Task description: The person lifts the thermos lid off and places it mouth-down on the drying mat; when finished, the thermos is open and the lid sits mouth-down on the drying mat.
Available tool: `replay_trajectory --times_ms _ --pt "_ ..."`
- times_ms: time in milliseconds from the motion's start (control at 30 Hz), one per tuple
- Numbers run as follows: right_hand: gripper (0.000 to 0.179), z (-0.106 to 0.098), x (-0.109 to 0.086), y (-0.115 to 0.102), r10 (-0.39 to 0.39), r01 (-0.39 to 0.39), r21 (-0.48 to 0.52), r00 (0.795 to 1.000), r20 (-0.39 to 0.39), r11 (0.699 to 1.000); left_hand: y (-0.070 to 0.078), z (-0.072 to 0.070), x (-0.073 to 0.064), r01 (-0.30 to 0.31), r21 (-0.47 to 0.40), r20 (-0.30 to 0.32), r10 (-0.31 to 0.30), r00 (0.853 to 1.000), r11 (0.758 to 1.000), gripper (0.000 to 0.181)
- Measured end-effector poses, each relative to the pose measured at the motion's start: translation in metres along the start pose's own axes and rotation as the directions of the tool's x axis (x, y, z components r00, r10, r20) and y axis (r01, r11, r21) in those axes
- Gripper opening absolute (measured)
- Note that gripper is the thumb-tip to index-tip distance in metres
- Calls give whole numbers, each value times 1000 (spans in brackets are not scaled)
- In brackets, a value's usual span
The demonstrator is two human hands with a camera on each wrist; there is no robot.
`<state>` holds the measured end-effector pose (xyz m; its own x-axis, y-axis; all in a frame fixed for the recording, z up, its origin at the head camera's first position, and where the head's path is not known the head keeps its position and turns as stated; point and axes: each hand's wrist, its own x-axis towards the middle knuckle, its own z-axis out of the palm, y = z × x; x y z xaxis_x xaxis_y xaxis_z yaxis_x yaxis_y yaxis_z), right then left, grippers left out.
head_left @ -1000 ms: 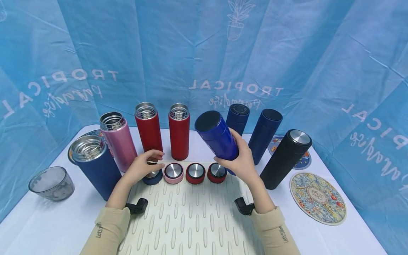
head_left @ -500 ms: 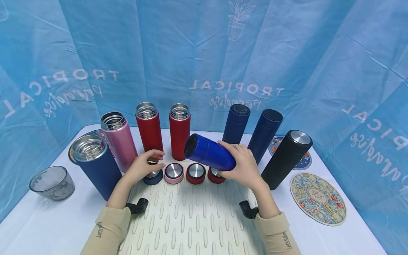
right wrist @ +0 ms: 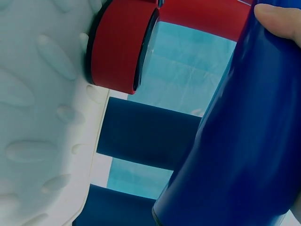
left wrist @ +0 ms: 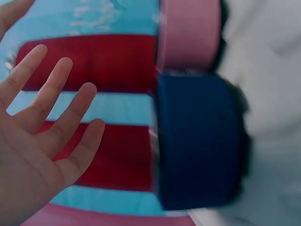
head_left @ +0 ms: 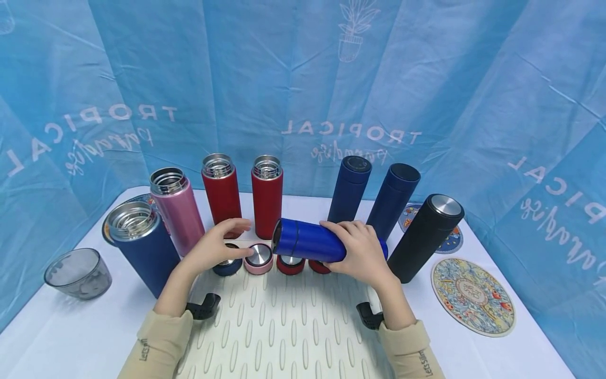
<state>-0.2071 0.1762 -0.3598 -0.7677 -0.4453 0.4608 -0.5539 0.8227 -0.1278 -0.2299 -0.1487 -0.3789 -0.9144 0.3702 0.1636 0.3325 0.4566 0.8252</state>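
Note:
My right hand grips a glossy blue thermos flask round its body. The flask lies nearly level, its black-ended cap pointing left. It hangs over the red lids and partly hides them. In the right wrist view, the thumb presses along the blue side. My left hand has its fingers apart and holds nothing. It hovers by the navy lid and the pink lid, which stand on the white ridged mat. Left wrist view: straight fingers in front of a red bottle.
Lidless bottles stand at left: navy, pink and two red ones. Capped navy bottles and a black bottle stand at right. A grey glass bowl sits far left, and a patterned round coaster far right.
The right hand has tipped the blue flask from slanted to nearly level, its cap end dropping down and left. The left hand has shifted slightly right, fingers opening a little.

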Motion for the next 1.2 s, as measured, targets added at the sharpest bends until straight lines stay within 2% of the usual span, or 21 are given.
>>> replay_trajectory --times_ms 167,267,467,633,733,867,1200 --pt "83 0 -1 -2 -28 29 -58 999 24 998 23 10 -2 -88 2 37 88 995 996 73" --pt "83 0 -2 -3 -47 49 -84 998 31 995 33 18 -3 -126 -31 58 128 990 992 79" --pt "82 2 -5 -6 -77 83 -121 996 54 989 38 32 -4 -173 -118 108 185 977 978 78" --pt "80 4 -4 -9 -73 83 -106 993 93 991 37 36 -4 -138 -139 134 157 979 981 70" --pt "79 4 -4 -11 -59 68 -73 991 117 995 37 36 -3 -123 -111 103 134 986 986 65" --pt "79 5 -3 -13 -59 66 -47 990 124 997 35 35 -3 -136 -75 58 140 988 988 63" --pt "81 4 -3 -15 -93 103 -91 990 107 991 31 35 -1 -133 -132 42 140 989 982 61"
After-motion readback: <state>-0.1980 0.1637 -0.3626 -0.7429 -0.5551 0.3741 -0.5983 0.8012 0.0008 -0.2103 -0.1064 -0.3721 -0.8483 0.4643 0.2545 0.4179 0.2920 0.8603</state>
